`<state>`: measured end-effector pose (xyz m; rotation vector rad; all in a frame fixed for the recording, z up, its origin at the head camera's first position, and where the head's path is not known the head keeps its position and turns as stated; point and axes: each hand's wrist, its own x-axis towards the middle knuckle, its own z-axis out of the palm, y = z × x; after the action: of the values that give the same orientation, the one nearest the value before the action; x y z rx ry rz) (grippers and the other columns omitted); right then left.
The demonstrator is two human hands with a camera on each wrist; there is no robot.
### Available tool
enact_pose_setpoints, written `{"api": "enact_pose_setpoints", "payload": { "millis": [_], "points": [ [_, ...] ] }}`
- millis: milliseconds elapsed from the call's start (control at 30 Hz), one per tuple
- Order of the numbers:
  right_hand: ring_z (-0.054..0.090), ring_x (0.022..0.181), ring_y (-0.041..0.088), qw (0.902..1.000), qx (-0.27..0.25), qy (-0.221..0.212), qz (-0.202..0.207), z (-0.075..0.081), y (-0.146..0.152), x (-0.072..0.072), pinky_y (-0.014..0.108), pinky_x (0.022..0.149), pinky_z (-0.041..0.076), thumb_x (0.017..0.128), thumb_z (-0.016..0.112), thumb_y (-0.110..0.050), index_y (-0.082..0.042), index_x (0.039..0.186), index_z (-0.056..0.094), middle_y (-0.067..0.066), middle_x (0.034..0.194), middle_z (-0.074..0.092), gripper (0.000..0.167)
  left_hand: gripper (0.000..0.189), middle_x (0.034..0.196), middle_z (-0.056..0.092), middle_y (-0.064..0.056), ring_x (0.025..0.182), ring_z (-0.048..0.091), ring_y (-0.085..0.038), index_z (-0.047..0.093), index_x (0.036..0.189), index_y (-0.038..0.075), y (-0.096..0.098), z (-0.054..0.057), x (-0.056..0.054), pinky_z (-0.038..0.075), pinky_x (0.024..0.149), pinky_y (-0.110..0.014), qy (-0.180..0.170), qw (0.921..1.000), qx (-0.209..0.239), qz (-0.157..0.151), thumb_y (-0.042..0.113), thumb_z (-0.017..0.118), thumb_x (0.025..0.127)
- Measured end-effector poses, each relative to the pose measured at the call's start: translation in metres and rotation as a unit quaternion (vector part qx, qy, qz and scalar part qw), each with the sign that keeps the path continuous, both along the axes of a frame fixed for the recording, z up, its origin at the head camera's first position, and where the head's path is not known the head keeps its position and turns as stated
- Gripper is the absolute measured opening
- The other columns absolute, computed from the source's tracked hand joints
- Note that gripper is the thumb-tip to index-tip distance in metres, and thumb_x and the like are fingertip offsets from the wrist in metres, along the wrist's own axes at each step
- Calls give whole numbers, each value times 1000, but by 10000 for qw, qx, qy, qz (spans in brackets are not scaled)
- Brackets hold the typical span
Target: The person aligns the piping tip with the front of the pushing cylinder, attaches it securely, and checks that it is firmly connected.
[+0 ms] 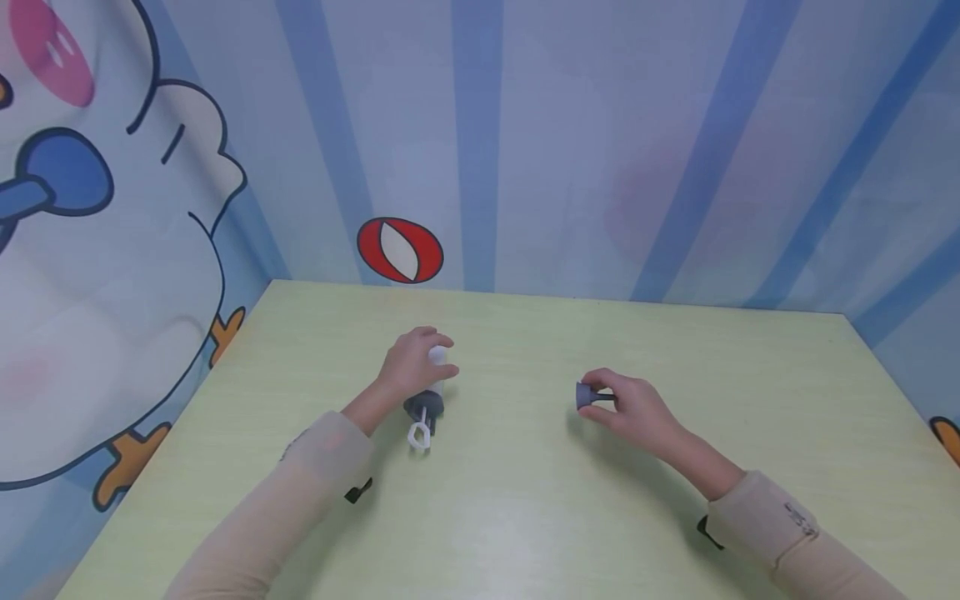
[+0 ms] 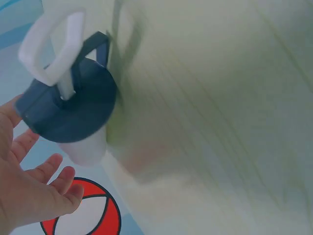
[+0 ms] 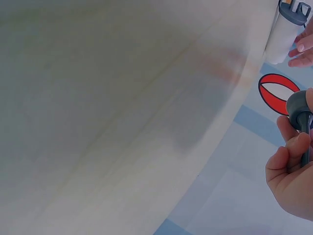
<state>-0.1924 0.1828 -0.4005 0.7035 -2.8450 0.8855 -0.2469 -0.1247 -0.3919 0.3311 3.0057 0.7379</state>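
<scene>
The left hand (image 1: pixel 412 360) reaches over a white bottle (image 3: pixel 282 41), its fingers loosely spread rather than wrapped round it; whether any fingertip touches the bottle, I cannot tell. The bottle appears to lie on its side, its white body between those fingers and the thumb. The dark lid (image 2: pixel 83 107), with its white ring-shaped piece (image 2: pixel 49 74) and dark loop (image 2: pixel 90 45), sits on the wrist side of the fingers.

The right hand (image 1: pixel 641 408) pinches a dark stemmed piece (image 1: pixel 583 396) above the counter (image 1: pixel 510 500). Its wide end juts past these fingertips toward the left hand, well apart from the bottle; its narrow stem runs back toward the palm.

With so loose a left hand, the rounded bottle could roll out from under the fingers if nudged. A careless sweep might also catch the ring or loop and swing the bottle round. On the right, the pinch looks light, so a knock on the protruding wide end could twist the piece free and drop it.
</scene>
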Motion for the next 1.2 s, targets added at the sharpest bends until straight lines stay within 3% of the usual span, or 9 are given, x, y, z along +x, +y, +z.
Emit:
{"api": "enact_pose_setpoints", "payload": {
  "millis": [433,700,967,1200],
  "points": [
    [42,58,8,10000,6,-61,-53,-1,1,1,19,50,34,76,68,-19,-7,103,57,8,96,65,32,69,137,35,-17,121,37,-32,32,137,10,-8,-9,-4,38,94,-46,-607,9975,234,293,31,64,79],
    [44,63,10,9998,39,-194,-87,0,0,1,20,52,36,77,67,-21,-7,105,57,8,98,65,33,72,135,35,-19,116,40,-32,28,139,10,-7,-10,-5,41,91,-45,-900,9945,338,425,30,63,79],
    [45,63,10,9998,23,-195,-88,1,1,1,20,52,36,77,67,-21,-7,105,56,8,98,65,33,71,134,37,-18,113,41,-32,28,139,13,-3,-9,-5,42,89,-45,-980,9931,346,537,29,63,79],
    [47,66,11,9997,56,-221,-93,2,2,-3,20,53,36,78,66,-21,-7,106,56,9,100,65,32,70,133,40,-16,114,42,-30,29,138,14,-3,-11,-7,42,89,-45,-848,9959,136,288,26,63,79]
  ]
}}
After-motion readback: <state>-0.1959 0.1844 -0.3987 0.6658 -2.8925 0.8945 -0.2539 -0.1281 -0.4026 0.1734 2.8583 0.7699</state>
